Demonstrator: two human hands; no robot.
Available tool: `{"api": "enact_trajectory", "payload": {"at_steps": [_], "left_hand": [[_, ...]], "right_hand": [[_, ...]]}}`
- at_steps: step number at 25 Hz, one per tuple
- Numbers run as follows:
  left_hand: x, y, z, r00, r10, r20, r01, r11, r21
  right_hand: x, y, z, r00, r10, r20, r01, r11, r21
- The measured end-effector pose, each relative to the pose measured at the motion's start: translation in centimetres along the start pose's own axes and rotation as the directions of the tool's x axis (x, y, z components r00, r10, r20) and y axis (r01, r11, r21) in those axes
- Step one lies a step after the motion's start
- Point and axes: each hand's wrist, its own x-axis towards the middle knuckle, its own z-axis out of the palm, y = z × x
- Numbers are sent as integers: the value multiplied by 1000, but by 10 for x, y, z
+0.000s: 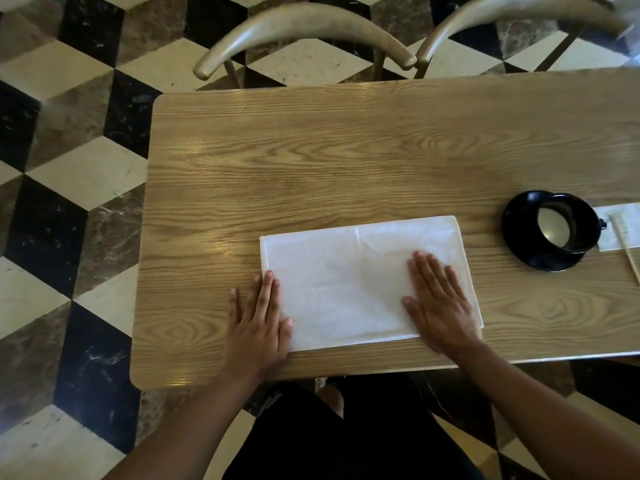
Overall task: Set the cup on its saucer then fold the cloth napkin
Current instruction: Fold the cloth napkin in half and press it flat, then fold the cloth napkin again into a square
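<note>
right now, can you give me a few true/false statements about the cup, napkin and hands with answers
1. The black cup sits on its saucer. True.
2. The napkin lies crumpled in a ball. False: it lies flat as a rectangle.
3. Both hands rest flat, palms down. True: left hand, right hand.
4. The cup stands left of the napkin. False: it is to the right.
5. The right hand grips the cup. False: it rests on the napkin.
</note>
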Motion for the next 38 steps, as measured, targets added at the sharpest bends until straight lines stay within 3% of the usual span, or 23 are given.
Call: {"api": "enact_trajectory", "payload": {"at_steps": [7,10,12,16,20,24,26,32,38], "left_hand": [[0,-1,2,1000,8,-10,-8,1000,-2],[0,-1,-2,1000,17,13,-17,1000,-3],[-3,-1,-9,999,22,40,-22,1000,-4],[9,5,-31,999,28,37,-26,998,-59],[57,53,-48,976,210,-52,-216,962,-167],[129,135,-59,878,471,-85,-476,837,-269],[166,178,-66,850,523,-61,-518,811,-271],[235,251,-72,913,356,198,-337,933,-122],[264,264,-82,898,308,315,-200,922,-331]], "right_hand": [[-3,8,-8,1000,19,-25,-18,999,39],[-4,7,-9,995,24,-102,-8,987,158],[-7,6,-12,967,115,-226,-49,959,279],[-25,9,-19,808,444,-387,-315,881,352],[-40,7,-30,721,640,-266,-502,747,436],[-47,3,-43,650,757,-69,-637,592,493],[-48,5,-49,623,782,3,-675,536,507],[-50,13,-55,614,781,119,-706,475,525],[-46,23,-60,634,735,242,-737,480,475]]}}
